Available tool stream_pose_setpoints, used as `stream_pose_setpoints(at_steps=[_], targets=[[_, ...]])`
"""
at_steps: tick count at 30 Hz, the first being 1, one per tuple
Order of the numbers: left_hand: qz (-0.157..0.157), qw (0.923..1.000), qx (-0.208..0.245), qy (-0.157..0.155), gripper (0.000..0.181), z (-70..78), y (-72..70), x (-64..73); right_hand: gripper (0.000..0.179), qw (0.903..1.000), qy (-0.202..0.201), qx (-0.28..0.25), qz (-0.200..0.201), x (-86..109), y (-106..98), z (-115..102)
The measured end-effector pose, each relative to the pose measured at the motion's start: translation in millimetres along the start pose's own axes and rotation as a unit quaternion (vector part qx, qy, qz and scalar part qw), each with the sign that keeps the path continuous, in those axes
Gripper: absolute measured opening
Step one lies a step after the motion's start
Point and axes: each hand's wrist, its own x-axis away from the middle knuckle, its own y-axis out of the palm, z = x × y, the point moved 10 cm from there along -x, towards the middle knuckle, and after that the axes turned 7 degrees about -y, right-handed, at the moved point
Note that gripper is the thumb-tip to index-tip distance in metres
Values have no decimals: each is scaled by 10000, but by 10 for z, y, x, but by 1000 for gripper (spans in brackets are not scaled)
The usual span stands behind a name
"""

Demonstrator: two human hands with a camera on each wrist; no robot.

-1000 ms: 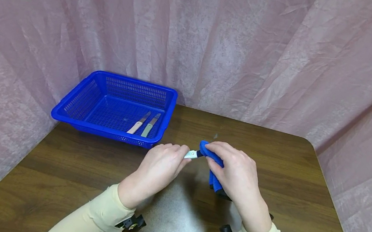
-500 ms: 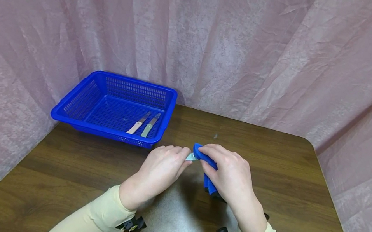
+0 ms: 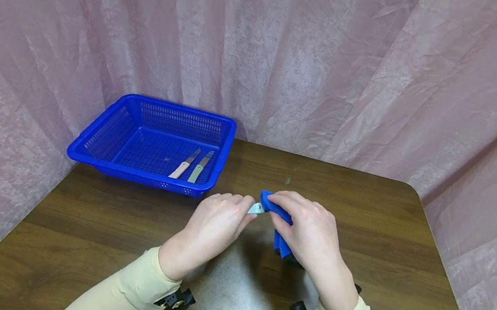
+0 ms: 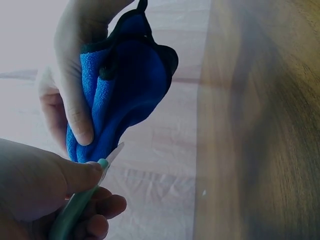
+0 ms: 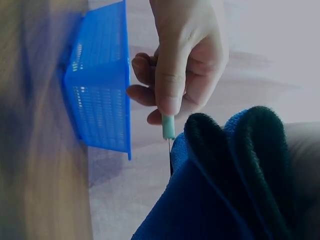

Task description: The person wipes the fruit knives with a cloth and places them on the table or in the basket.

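Note:
My left hand (image 3: 215, 226) grips a knife by its pale green handle (image 4: 75, 212), thumb along the top. Its blade (image 4: 116, 155) points toward my right hand and lies mostly hidden in a folded blue cloth (image 4: 132, 80) with dark edging. My right hand (image 3: 309, 231) pinches that cloth around the blade, close to the handle's end. In the right wrist view a thin edge of the blade shows between the handle and the cloth folds. Both hands are held above the wooden table.
A blue plastic basket (image 3: 146, 177) stands at the back left of the wooden table (image 3: 363, 212). Inside it lie a knife with a pinkish handle (image 3: 179, 170) and one with a green handle (image 3: 195, 174). Pink curtains (image 3: 279, 65) hang behind the table.
My right hand and the cloth have slid left along the blade to the handle, then back right very slightly. The left hand has barely moved and keeps its grip on the knife.

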Motion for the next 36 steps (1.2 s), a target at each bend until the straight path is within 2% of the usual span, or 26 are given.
stream_pose_setpoints(at_steps=[36], targets=[[96,9999,-100,-24,22,-35,-53,-25,29,9972,704,142,212,56,-165,379]])
